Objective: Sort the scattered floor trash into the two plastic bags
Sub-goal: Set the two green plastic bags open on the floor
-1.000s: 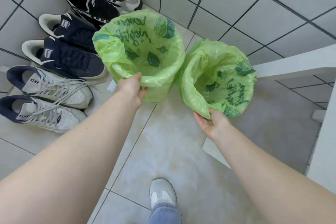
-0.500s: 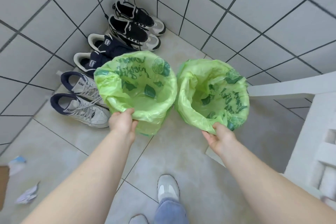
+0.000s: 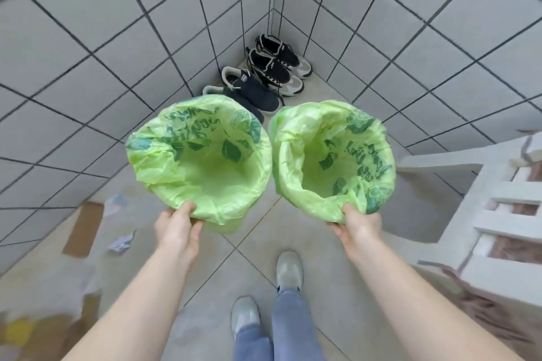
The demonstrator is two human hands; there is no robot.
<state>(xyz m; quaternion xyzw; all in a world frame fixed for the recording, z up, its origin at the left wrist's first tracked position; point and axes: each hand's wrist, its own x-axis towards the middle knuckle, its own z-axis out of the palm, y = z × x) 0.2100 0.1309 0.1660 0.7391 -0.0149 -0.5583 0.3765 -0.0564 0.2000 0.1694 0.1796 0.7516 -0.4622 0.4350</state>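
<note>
both arms reach forward and slightly down, bare to the elbow, each hand pinching the near rim of a green bag. the left hand (image 3: 179, 227) has its thumb over the rim and its fingers curled under the plastic of the left bag (image 3: 202, 155), which hangs with its mouth wide open. the right hand (image 3: 356, 227) grips the near rim of the right bag (image 3: 331, 155) the same way, thumb on top, fingers beneath. the two bags hang side by side, their rims nearly touching at the middle, both lifted off the floor (image 3: 258, 243).

the task's trash lies to the left on the floor: a brown cardboard piece (image 3: 83, 228) near the wall, a crumpled pale wrapper (image 3: 115, 204) just beyond it, a crumpled bit of paper (image 3: 121, 242) beside it, and blurred yellow and brown scraps (image 3: 32, 331) at the lower left edge.

tiled walls close in a corner ahead, where dark shoes (image 3: 264, 79) stand in a row. a white slatted frame (image 3: 495, 214) blocks the right side. the open floor runs between the person's two shoes (image 3: 289, 269) and the bags, and leftward toward the trash.
</note>
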